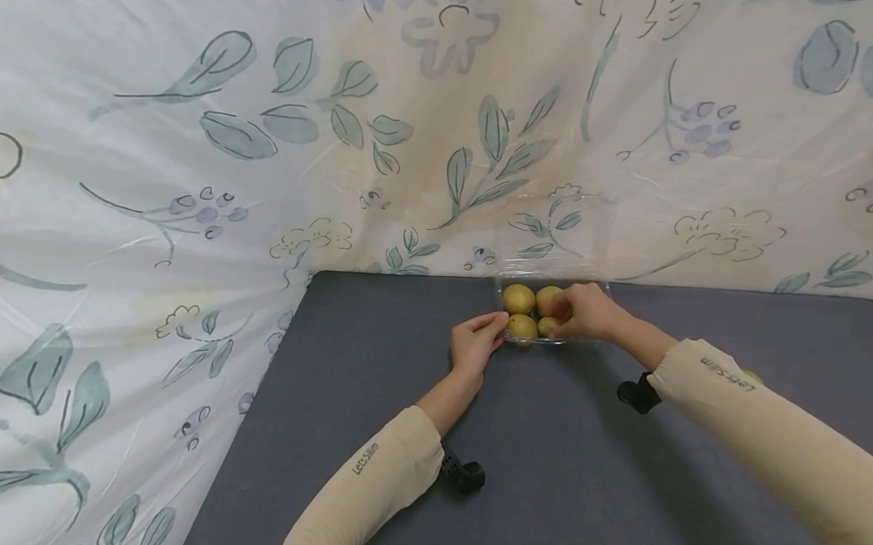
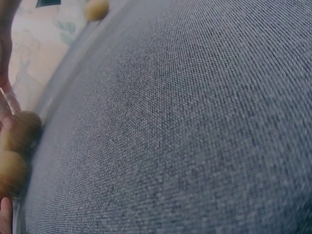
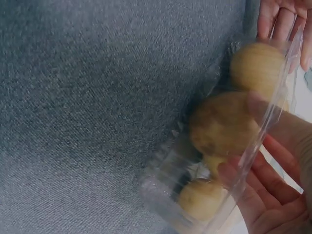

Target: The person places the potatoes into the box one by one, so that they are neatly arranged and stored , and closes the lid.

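A clear plastic box stands at the table's far edge, its transparent lid raised against the backdrop. Several round yellow potatoes sit inside it. With thumb and fingers, my left hand pinches the box's front left corner. My right hand reaches into the right side, thumb and fingers around a brownish-yellow potato. Its fingers partly cover the potatoes on that side. In the right wrist view, another potato lies lower in the box, slightly blurred.
A dark grey cloth covers the table. One more potato shows just behind the right sleeve, mostly hidden. A floral-patterned sheet hangs along the back and left side. Both wrists carry a small black camera.
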Available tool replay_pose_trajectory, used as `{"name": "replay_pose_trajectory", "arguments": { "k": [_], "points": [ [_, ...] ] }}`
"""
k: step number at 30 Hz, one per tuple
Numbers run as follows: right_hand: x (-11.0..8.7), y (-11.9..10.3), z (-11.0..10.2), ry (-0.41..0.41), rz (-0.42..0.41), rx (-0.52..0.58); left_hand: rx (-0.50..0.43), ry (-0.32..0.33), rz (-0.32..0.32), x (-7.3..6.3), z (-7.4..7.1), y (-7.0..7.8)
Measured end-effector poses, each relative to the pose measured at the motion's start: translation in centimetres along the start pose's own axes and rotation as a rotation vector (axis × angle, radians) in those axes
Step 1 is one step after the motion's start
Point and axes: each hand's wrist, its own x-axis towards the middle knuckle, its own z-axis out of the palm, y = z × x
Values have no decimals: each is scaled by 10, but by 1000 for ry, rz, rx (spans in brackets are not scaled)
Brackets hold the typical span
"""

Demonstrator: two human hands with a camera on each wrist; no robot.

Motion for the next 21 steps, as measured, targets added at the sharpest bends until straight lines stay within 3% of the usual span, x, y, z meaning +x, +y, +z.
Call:
{"name": "replay_pose_trajectory", "arguments": {
  "k": [14,21],
  "points": [
    [-5,-3,3,64,-15,17,-7,-3,-9,0,-1,0],
    [-5,-5,-1,8,-75,13,-10,-5,-6,-1,-1,0]
  ]
}}
